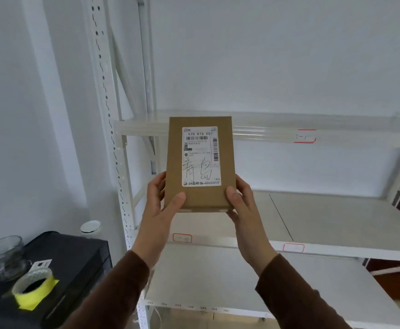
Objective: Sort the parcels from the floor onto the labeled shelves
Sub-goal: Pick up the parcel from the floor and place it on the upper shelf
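Observation:
A flat brown cardboard parcel (200, 162) is held upright in front of the white metal shelving (336, 250). Its white shipping label faces me, with a barcode and handwritten characters. My left hand (161, 205) grips the parcel's lower left edge, thumb on the front. My right hand (241, 205) grips its lower right edge the same way. Red-framed labels are stuck on the shelf edges: one on the upper shelf (304, 136) and two on the middle shelf (182, 238), (293, 247). Their writing is too faint to read.
The shelf boards in view carry nothing. A perforated white upright (113, 143) stands at the rack's left. Left of it sits a black cabinet (58, 269) bearing a glass jar (4, 257), a tape roll with yellow tape (33, 288) and a small white lid (90, 227).

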A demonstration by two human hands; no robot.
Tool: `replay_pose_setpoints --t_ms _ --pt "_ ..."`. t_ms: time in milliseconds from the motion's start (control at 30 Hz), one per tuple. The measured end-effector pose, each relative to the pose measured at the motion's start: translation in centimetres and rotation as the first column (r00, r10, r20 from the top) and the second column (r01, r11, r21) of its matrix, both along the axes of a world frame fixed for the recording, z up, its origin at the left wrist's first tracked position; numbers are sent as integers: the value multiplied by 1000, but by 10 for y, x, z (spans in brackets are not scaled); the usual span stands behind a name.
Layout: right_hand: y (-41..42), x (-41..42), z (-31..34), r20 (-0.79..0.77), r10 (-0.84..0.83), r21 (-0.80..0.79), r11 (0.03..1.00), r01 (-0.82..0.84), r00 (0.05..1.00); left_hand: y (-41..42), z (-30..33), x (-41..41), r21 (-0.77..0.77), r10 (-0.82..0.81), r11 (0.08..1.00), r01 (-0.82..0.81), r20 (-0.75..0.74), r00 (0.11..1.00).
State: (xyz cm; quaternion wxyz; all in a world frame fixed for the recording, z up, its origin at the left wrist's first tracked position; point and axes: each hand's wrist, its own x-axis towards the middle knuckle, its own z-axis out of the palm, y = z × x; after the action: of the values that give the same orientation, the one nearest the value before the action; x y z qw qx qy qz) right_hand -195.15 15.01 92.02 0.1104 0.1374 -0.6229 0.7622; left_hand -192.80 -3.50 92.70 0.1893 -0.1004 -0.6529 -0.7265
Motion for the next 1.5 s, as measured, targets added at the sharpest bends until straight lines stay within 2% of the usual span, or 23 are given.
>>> replay_pose_setpoints --t_ms 367,533,733,1200,1300,1367,1433,1500 --pt "-10 -158 125 -223 83 163 986 -47 971 -23 123 -164 -76 59 994 -75 -192 980" --pt "-11 -235 168 -214 105 310 950 -34 971 -33 166 -231 -140 65 987 -83 -128 990" --pt "-21 -292 188 -213 97 415 910 1 972 -50 186 -286 -248 63 966 -73 -50 997" --pt "-33 -321 180 -135 55 540 841 26 989 -72 186 -334 -335 -1 941 47 136 991" --pt "-38 -309 181 -161 -22 646 753 122 987 -80 180 -333 -372 4 927 49 140 990" --pt "-42 -304 179 -268 -149 698 650 299 952 -86 175 -329 -410 50 912 2 116 992" --pt "-50 -299 175 -459 -233 628 597 499 857 -90 172 -319 -440 164 890 -119 66 984" --pt "-65 -291 172 -633 -252 484 609 628 732 -93 167 -302 -423 256 870 -252 -48 965"
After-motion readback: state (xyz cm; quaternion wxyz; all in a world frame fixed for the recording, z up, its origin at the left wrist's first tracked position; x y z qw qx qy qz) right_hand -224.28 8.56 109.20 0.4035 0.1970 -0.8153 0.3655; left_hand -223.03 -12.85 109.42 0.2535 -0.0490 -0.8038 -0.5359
